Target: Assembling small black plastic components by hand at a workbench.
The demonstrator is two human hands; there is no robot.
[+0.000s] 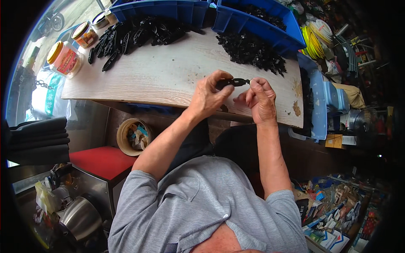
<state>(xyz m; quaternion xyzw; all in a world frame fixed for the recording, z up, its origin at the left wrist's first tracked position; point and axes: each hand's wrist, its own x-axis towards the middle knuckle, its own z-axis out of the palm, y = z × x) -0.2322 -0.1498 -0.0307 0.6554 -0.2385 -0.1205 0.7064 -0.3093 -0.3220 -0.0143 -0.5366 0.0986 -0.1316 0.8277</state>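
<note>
Both hands are up over the near edge of the pale wood-grain bench [168, 71], working on 1 small black plastic clip part [233, 82]. The left hand [209, 95] has its fingers curled, thumb and forefinger pinching the left end of that part. The right hand [260, 99] is bunched up too, fingertips pressed together on the part's right end, so the piece spans the gap between the 2 hands, held just above the bench surface near its front edge.

Beyond the hands, a loose heap of small black plastic pieces [253, 52] lies on the bench toward the far right, right against a blue plastic bin [257, 23] that holds more of the same. To the far left, a row of longer black plastic parts [130, 38] stretches along the back of the bench in front of a second blue plastic bin [160, 9].

At the bench's left end stand 2 clear plastic jars with yellow lids [65, 58], 1 beyond the other. Below the bench, a round tan tub of odds and ends [131, 137] sits beside a red-topped stool [103, 162]. Off to the right, coils of yellow and white cable [316, 38] lie past the bin. The person wears a grey polo shirt [202, 202].
</note>
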